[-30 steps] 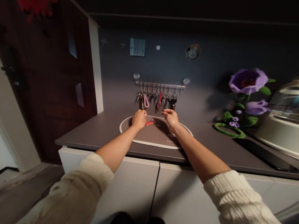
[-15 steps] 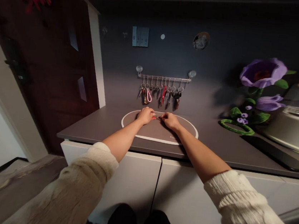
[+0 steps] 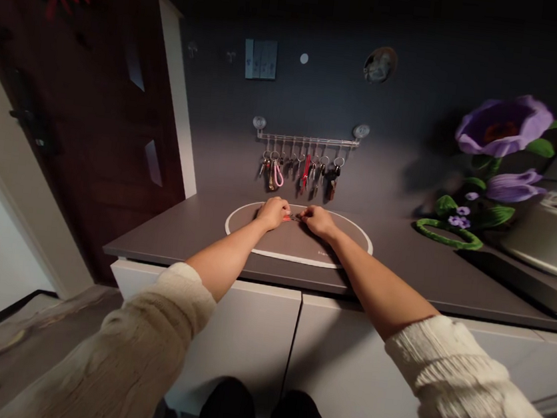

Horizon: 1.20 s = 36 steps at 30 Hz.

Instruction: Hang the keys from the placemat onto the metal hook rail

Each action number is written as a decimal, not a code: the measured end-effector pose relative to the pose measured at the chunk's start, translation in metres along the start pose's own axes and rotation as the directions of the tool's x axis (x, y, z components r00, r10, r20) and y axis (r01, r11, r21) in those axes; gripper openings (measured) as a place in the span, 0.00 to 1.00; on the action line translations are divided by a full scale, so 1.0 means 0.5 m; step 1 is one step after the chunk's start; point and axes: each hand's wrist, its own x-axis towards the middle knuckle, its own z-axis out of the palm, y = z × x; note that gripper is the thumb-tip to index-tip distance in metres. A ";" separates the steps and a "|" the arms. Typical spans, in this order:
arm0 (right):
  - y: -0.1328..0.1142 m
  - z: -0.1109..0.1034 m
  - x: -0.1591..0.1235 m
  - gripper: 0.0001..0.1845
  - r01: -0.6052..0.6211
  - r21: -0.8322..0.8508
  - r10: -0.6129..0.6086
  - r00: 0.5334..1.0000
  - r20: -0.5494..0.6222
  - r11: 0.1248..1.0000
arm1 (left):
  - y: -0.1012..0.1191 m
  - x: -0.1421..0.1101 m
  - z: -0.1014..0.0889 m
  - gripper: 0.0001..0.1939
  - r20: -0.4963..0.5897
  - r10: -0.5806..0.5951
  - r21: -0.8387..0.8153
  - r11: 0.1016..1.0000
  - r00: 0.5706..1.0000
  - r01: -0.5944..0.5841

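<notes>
Over the brown oval mat (image 3: pixel 294 246) with a white rim, my two hands are close together. My left hand (image 3: pixel 272 213) is closed on a small red keychain (image 3: pixel 286 218), much of it hidden by the fingers. From its right side a thin metal part (image 3: pixel 294 217), like a ring or key, bridges the gap to my right hand (image 3: pixel 318 220). The fingers of that hand pinch the metal end; its exact shape is too small to make out. On the wall just beyond, several keys (image 3: pixel 305 174) hang by rings from a clear hook rail (image 3: pixel 307 140).
Purple knitted flowers (image 3: pixel 506 131) with a green looped base stand at the right on the dark counter (image 3: pixel 397 266). A flat black object (image 3: pixel 516 282) lies beside a large pale domed appliance (image 3: pixel 554 234). White cabinet doors (image 3: pixel 244 332) are below; a dark red door (image 3: pixel 91 127) is left.
My hands keep their grip and stay in nearly the same spot over the mat. A little more of the metal part shows between them. The view has shifted slightly.
</notes>
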 end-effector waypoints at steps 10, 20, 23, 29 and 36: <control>0.007 0.006 0.008 0.05 0.050 0.104 -0.046 0.998 -0.038 0.993 | 0.013 0.010 -0.008 0.07 -0.089 0.007 -0.146 0.989 0.996 -0.019; -0.004 0.002 0.009 0.06 0.090 0.402 -0.067 0.995 -0.069 0.911 | 0.041 0.007 -0.018 0.05 -0.053 -0.172 -0.676 0.731 0.984 0.091; -0.011 -0.002 0.009 0.06 0.103 0.552 -0.070 0.994 -0.081 0.828 | 0.041 0.005 -0.020 0.05 0.001 -0.167 -0.749 0.654 0.986 0.111; -0.027 -0.015 -0.001 0.05 0.073 0.741 -0.034 0.997 -0.067 0.667 | 0.040 0.005 -0.017 0.05 0.059 -0.211 -0.821 0.546 0.976 0.168; -0.023 -0.013 0.000 0.08 0.082 0.778 -0.062 0.997 -0.056 0.623 | 0.033 0.010 -0.009 0.09 0.084 -0.215 -0.872 0.456 0.973 0.176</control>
